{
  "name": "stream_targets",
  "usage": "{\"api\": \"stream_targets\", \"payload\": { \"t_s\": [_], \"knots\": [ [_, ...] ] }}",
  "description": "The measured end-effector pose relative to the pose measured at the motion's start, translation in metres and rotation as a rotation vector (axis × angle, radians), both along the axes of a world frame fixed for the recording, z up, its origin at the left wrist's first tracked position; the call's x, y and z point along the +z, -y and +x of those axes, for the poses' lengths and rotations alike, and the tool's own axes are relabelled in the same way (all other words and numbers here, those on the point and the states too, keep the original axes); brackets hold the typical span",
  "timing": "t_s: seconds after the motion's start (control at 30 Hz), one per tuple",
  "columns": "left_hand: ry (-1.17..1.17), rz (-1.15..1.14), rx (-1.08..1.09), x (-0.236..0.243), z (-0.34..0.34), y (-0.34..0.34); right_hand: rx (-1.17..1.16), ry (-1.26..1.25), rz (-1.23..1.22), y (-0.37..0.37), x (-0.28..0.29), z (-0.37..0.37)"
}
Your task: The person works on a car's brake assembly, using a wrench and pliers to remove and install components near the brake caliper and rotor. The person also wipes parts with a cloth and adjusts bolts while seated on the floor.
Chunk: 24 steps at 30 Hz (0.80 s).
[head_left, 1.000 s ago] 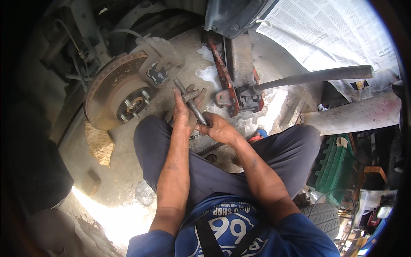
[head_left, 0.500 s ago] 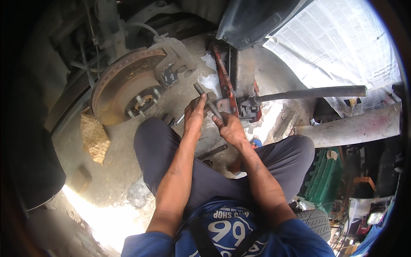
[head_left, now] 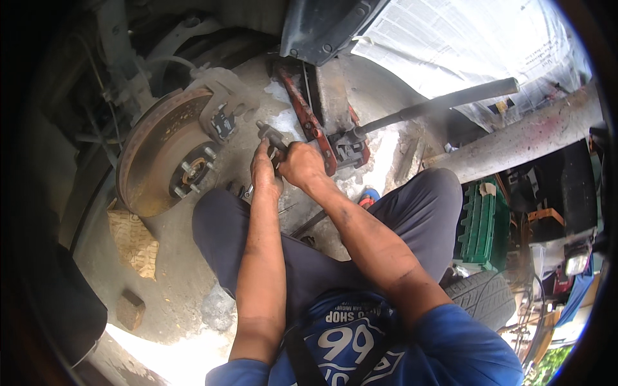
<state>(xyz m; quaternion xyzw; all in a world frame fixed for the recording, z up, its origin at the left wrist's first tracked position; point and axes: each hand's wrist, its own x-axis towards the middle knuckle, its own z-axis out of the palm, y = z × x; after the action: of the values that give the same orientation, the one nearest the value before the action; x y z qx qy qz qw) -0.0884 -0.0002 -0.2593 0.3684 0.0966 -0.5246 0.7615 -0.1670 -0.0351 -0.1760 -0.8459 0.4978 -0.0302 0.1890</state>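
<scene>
Both of my hands are close together in front of my knees, around a dark metal tool (head_left: pixel 273 136) with a blocky head and a short rod end. My left hand (head_left: pixel 264 172) grips it from the left, fingers pointing up along it. My right hand (head_left: pixel 302 166) is wrapped round its lower part, so most of the tool is hidden. Left of the hands stands a rusty brake disc (head_left: pixel 145 154) with wheel studs on its hub (head_left: pixel 191 172). A brake caliper (head_left: pixel 222 90) sits at its upper edge, with a brake pad (head_left: pixel 224 125) showing.
A red floor jack (head_left: pixel 302 116) with a long dark handle (head_left: pixel 438 106) stands ahead to the right. Newspaper sheets (head_left: pixel 463 45) lie beyond. A green crate (head_left: pixel 475 225) and a tyre (head_left: pixel 483 299) are at right. Brown patterned paper (head_left: pixel 132 241) and a block (head_left: pixel 131 310) lie at left.
My right hand has closed in beside the left and covers more of the metal tool, whose visible end is now shorter. The view has shifted, so the surroundings appear farther left.
</scene>
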Motion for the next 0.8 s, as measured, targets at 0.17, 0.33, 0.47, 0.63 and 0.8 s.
{"api": "stream_targets", "payload": {
  "t_s": [0.17, 0.33, 0.47, 0.63, 0.8],
  "knots": [
    [0.007, -0.064, -0.052, -0.016, 0.014, 0.011, 0.05, -0.029, 0.027, 0.008, 0.003, 0.021],
    [0.069, 0.022, -0.075, -0.003, 0.024, 0.011, 0.229, -0.059, 0.092, 0.009, 0.001, 0.018],
    [0.244, 0.146, -0.08, -0.008, 0.037, 0.001, 0.339, -0.02, 0.247, 0.016, 0.029, 0.0],
    [0.323, 0.148, -0.007, 0.037, 0.007, 0.012, 0.525, -0.013, 0.28, 0.049, 0.045, -0.029],
    [0.282, 0.251, -0.051, 0.057, 0.009, 0.015, 0.681, -0.095, 0.429, 0.107, 0.061, -0.015]
  ]
}}
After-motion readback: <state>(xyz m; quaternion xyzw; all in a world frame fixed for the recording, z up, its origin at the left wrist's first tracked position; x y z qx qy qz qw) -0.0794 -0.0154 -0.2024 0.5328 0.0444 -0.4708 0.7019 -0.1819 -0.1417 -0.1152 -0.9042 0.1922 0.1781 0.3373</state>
